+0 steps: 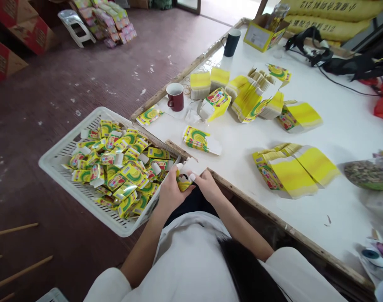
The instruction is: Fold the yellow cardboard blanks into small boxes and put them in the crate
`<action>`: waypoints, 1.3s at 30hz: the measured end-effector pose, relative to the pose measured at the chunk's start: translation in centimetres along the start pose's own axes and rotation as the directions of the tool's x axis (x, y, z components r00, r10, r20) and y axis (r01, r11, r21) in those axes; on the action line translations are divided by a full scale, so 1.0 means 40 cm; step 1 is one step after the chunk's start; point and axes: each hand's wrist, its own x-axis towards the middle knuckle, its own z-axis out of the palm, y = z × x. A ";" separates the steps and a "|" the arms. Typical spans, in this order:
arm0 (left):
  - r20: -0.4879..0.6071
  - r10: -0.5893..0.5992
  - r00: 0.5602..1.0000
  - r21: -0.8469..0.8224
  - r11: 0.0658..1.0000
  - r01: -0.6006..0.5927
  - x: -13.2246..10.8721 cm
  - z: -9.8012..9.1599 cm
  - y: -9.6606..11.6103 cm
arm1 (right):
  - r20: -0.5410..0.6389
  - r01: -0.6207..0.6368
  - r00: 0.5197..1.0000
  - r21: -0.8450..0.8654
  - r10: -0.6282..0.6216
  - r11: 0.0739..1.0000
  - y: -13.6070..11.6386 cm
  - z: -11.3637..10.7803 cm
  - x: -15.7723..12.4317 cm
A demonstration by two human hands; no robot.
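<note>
My left hand (169, 191) and my right hand (208, 184) are together over my lap, just in front of the table's edge. Both are closed around one small yellow carton (184, 179) with white flaps, held between the fingers. To the left of my hands a white plastic basket (57, 157) holds several folded yellow cartons (118, 167). On the white table (342, 126) flat yellow carton blanks lie in stacks (292, 170), and one loose blank (199, 139) lies closest to my hands.
A dark red mug (175, 96) and a dark cup (231, 42) stand near the table's left edge. An open yellow box (264, 35), black cables (323, 54), yellow sacks (332, 16) and further blank stacks (248, 94) lie farther back. Red boxes (24, 29) and a white stool (75, 26) sit on the floor.
</note>
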 end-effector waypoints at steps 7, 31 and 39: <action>0.029 0.126 0.992 -0.035 0.992 -0.125 -0.021 0.018 0.016 | 0.095 -0.028 0.995 0.016 0.026 0.999 0.027 -0.009 -0.016; 0.204 -0.039 0.978 -0.050 0.997 0.051 -0.119 -0.053 -0.002 | 0.527 0.563 0.816 -0.636 -0.237 0.527 0.029 -0.103 -0.162; 0.082 -0.062 0.995 -0.057 0.996 0.067 -0.128 -0.040 0.006 | 0.342 0.477 0.878 -0.570 -0.335 0.669 0.048 -0.045 -0.173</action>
